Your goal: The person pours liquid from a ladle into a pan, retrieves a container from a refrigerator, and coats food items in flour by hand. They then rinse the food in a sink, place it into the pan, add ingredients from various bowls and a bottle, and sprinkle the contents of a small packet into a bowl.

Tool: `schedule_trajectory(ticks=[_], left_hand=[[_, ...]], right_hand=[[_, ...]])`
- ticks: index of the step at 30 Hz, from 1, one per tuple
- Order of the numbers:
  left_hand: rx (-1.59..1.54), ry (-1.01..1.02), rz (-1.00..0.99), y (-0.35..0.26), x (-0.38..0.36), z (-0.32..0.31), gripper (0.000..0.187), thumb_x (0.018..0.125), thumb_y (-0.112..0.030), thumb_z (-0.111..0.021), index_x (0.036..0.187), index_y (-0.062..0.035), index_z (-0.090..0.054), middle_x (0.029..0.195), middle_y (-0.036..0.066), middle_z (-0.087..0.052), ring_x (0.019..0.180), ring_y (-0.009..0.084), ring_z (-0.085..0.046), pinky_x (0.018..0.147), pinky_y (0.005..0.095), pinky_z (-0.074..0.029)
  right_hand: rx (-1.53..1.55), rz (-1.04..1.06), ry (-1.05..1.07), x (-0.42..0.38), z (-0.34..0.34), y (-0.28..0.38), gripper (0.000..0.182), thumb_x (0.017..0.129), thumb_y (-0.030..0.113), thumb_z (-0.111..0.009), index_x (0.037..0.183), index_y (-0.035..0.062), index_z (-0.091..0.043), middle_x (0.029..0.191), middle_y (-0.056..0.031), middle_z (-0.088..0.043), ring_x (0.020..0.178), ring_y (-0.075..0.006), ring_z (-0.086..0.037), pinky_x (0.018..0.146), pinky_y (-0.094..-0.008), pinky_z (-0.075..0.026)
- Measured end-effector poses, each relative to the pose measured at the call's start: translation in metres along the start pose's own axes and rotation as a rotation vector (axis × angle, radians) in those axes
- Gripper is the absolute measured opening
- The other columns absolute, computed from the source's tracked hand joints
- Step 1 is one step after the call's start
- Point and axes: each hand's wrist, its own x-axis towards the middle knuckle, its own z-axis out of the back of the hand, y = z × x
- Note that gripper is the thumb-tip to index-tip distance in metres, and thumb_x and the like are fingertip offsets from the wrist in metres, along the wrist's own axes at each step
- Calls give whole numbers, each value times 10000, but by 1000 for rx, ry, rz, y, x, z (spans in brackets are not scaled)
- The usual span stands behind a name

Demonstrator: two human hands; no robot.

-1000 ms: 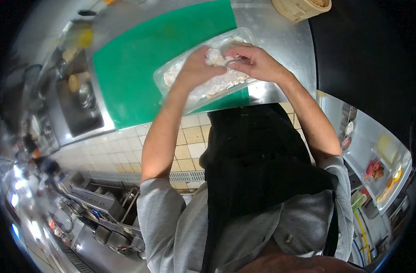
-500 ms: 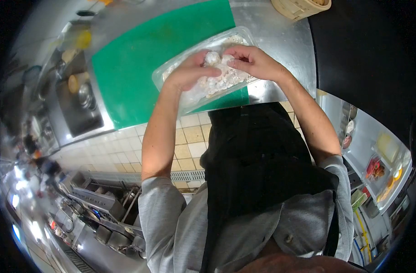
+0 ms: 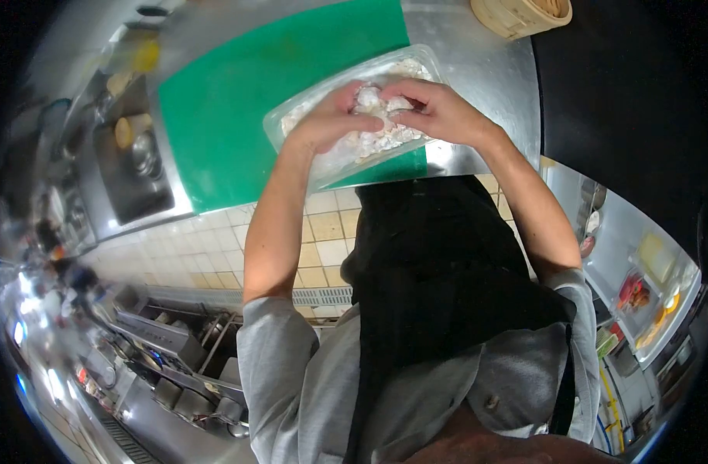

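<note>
Holding a pale lump [image 3: 376, 100] between both hands above a clear tray [image 3: 323, 164]. Lump: whitish, wet-looking, glossy in spots, irregular and knobbly, with grey shadowed folds; it reads as a floured or battered piece of food, exact kind not resolvable. It sits at the meeting point of the two hands, raised slightly over the tray contents.

Left hand [image 3: 323, 120]: fingers curled inward, thumb and fingertips pinching the lump's left side, knuckles up. Right hand [image 3: 439, 112]: fingers bent and pressed to the lump's right and top side, thumb underneath, also a pinching hold. Both forearms bare, converging from the lower frame; grey sleeves at the shoulders, dark apron [image 3: 439, 271] below.

Tray: transparent plastic, rectangular, rounded corners, tilted diagonally in view. It holds more of the same pale, clumped, powder-coated pieces, spread over most of its floor. Tray rests partly on a green board [image 3: 230, 116], its near right corner overhanging onto the steel counter [image 3: 478, 54].

Surroundings: bamboo steamer [image 3: 524, 14] at the counter's far right edge, well apart from the tray. Sink [image 3: 133, 166] to the left of the board, with round metal vessels inside. Tiled floor [image 3: 323, 240] beneath the counter edge.
</note>
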Motion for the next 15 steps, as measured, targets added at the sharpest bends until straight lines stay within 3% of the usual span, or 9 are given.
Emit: schedule_trajectory(ticks=[3, 5, 8, 15], left_hand=[[-35, 9, -18, 6, -2, 5, 631, 792, -8, -766, 1354, -24, -481, 1168, 61, -625, 1040, 131, -607, 911, 287, -493], [-65, 1, -25, 6, -2, 4, 655, 774, -7, -781, 1355, -8, -478, 1144, 77, -638, 1021, 141, -618, 893, 290, -502], [-110, 12, -5, 9, -1, 5, 659, 772, 0, -777, 1358, -5, -476, 1150, 80, -641, 1021, 146, -622, 906, 293, -498], [-43, -20, -34, 4, -2, -5, 559, 796, -4, -767, 1294, -39, -517, 1162, 48, -630, 1072, 138, -604, 951, 290, -489]], right_hand=[[6, 51, -24, 0, 1, -12, 368, 896, 84, -719, 1249, 76, -618, 870, 45, -551, 767, -67, -467, 703, -238, -456], [128, -104, -3, -1, 2, -15, 339, 903, 73, -705, 1232, 77, -625, 874, 51, -554, 773, -59, -465, 708, -232, -452], [270, -165, -7, 1, -1, -14, 316, 911, 65, -690, 1220, 82, -627, 875, 55, -555, 779, -51, -473, 719, -225, -449], [247, -95, 29, -1, -2, -18, 305, 927, 89, -684, 1223, 73, -614, 862, 59, -547, 788, -39, -493, 717, -213, -438]])
